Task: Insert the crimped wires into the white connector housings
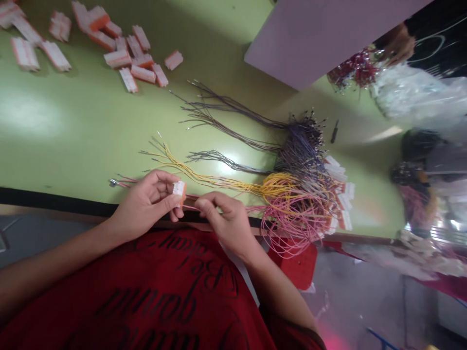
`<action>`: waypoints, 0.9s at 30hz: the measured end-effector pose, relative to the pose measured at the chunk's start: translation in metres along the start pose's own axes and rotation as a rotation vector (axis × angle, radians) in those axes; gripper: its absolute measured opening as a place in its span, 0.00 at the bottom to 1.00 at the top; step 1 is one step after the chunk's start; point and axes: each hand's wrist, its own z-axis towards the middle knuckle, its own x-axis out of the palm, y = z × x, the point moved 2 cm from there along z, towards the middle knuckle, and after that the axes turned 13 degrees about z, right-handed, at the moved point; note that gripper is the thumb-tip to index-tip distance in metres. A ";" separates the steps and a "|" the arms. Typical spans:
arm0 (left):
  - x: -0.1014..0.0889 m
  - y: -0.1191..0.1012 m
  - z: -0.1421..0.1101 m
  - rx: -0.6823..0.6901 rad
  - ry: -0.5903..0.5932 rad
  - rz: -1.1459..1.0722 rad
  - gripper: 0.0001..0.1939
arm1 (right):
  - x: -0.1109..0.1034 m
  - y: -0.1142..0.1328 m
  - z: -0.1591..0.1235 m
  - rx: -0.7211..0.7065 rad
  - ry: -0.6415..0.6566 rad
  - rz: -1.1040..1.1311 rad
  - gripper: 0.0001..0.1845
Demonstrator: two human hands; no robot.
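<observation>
Between the thumb and fingers of my left hand (151,197) is a white and orange connector housing (179,191). My right hand (224,214) pinches a pink wire (190,208) just to the right of it. That wire reaches the housing's side; whether its tip is seated inside cannot be made out. Behind my hands lie yellow wires (204,179), fanned toward the left. Pink wire ends with metal terminals (114,183) poke out beyond my left hand. To the right, a coiled pile of pink wires (288,226) hangs partly over the table edge.
Loose connector housings (142,73) are scattered at the back left of the green table (73,131). Dark wires (241,109) run to a bundle (301,141) on the right. A pale box (310,39) stands at the back. Another person's hand (399,46) is beyond it. A red stool (299,265) stands below.
</observation>
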 end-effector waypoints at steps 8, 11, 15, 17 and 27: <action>0.000 0.004 0.005 -0.152 0.135 0.003 0.11 | -0.017 -0.023 0.032 -0.464 -0.066 -0.862 0.11; -0.001 0.008 0.006 -0.185 0.170 -0.012 0.12 | -0.029 -0.019 0.022 -0.490 -0.084 -0.637 0.08; 0.001 0.009 0.008 -0.235 0.230 -0.023 0.14 | -0.050 -0.004 0.009 -0.387 -0.062 -0.243 0.08; 0.006 0.008 0.010 -0.252 0.272 -0.023 0.14 | -0.050 0.012 0.007 -0.370 -0.045 -0.145 0.08; 0.008 -0.005 0.027 -0.214 0.114 -0.125 0.19 | -0.005 0.024 0.032 0.071 -0.023 0.194 0.05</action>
